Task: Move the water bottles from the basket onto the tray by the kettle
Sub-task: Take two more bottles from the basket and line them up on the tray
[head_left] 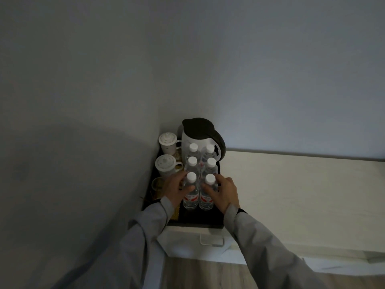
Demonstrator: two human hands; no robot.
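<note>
Several clear water bottles with white caps stand upright in two rows on a dark tray (200,221), in front of a white kettle (200,138) with a dark lid. My left hand (177,189) wraps the front left bottle (190,200). My right hand (224,193) wraps the front right bottle (206,202). Both front bottles rest on the tray and touch each other. No basket is in view.
Two white lidded cups (167,142) stand on the tray's left side against the wall, with a small glass (157,184) in front of them. The tray sits on a white cabinet (291,195) in a wall corner. A drawer handle (211,240) shows below; wooden floor beneath.
</note>
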